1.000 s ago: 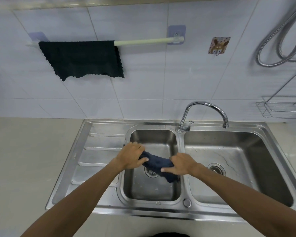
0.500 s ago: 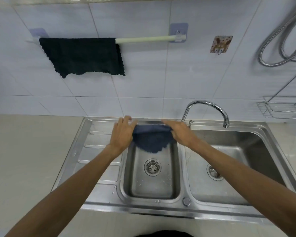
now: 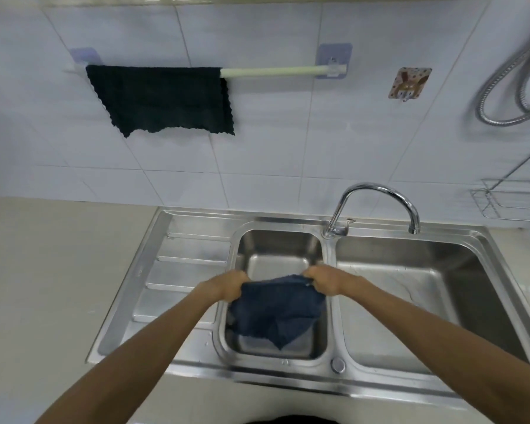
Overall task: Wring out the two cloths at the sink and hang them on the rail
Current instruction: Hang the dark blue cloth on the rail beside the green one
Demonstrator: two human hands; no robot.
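2 hands pinch the blue cloth (image 3: 277, 310) by its top corners: left hand (image 3: 227, 286) and right hand (image 3: 325, 281), fingers curled shut on fabric, cloth spread over the small basin (image 3: 279, 249). Risk: a corner slips, cloth drops. Dark cloth (image 3: 162, 97) crowds the rail (image 3: 270, 71). Against 0.5 s earlier, hands sit lower, nearer.

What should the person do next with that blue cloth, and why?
Probably lift the blue cloth up to the rail's bare right part. Both hands hold it spread over the sink, and the dark cloth already hangs at the left.
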